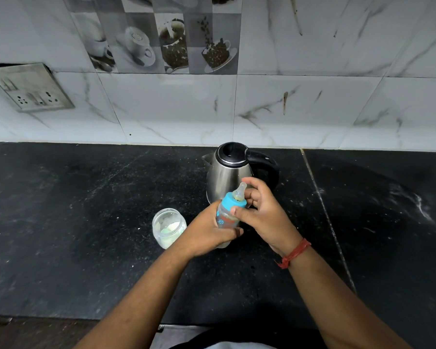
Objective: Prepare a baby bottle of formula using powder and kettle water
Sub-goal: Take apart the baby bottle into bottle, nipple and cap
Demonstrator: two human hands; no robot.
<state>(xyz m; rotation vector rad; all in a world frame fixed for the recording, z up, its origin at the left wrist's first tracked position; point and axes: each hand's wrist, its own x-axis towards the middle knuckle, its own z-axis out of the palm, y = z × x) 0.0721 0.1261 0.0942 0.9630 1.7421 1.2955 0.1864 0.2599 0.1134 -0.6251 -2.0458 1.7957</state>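
While the baby bottle [226,217] is held tilted above the dark stone counter [86,210], its clear body is wrapped from the left by the curled fingers and thumb of the left hand [207,233]. The blue collar [234,201] is gripped by the right hand [259,212], whose thumb is pressed against the collar's near side while the fingers are curled round its far side; the pale teat [240,190] is left showing above the fingers. A red thread band [293,253] is worn on the right wrist.

A round blue emblem and some reddish print are seen on the bottle's body, but no word can be read.

Just left of the left hand, an open clear jar [168,227] is stood upright on the counter, with pale powder seen inside. Just behind the hands, a steel kettle [227,172] is stood with its black lid closed, its spout turned left and its black handle [267,167] turned right; no marking can be made out on it.

Wide bare stretches of counter are left on both sides of the hands. A seam in the stone is seen running from the wall toward the front edge on the right. The counter is bounded at the back by a marble-patterned tiled wall [312,109], where a switch and socket plate [30,86] is mounted at the left and a band of coffee-cup picture tiles [161,44] is set higher up.
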